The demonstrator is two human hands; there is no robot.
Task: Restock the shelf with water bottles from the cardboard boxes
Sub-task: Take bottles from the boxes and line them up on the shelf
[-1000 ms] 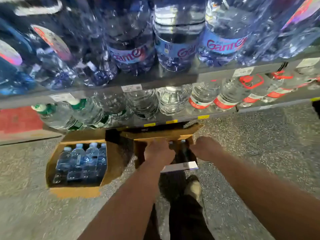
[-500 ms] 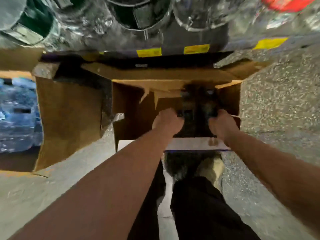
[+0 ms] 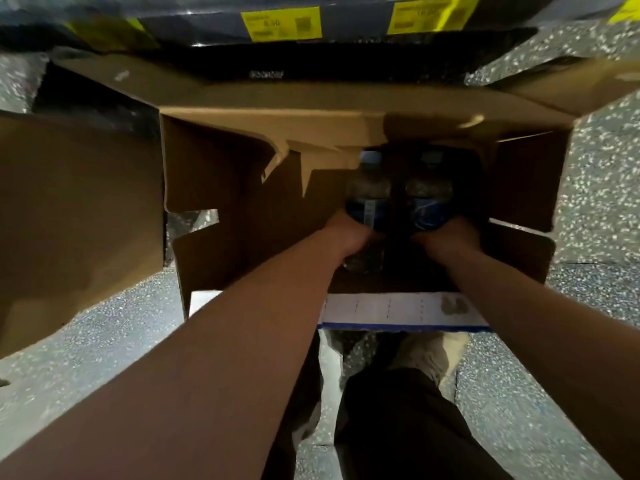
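Cardboard walls the scene: an open box [image 3: 221, 181] stands on the speckled floor [image 3: 595, 209] just before the shelf [image 3: 349, 32], its flaps folded out so both arms can reach straight down inside. Only two bottles show, side by side in the box's right half, towards the far wall, with the left half bare. The left hand [image 3: 349, 233] is wrapped round the left bottle [image 3: 369, 188] at its label, and the right hand [image 3: 450, 237] grips the right bottle [image 3: 429, 192] in the same way. The curled fingers are mostly hidden behind the bottles. Taking one in each hand, low on the body, looks meant to lift both at once and halve the trips to the shelf. The pale caps point at the far wall. Whether the bottles stand upright or lean, I cannot tell. Each label is blue with a white patch, but the brand is too blurred to read. Two yellow price tags [image 3: 280, 24] hang on the shelf edge, and their print and square codes are smeared beyond sure reading. Small white writing on the dark base below is also illegible. A white strip [image 3: 398, 311] with dashed lines and a blue edge runs along the near flap. A second box [image 3: 69, 209] lies to the left.
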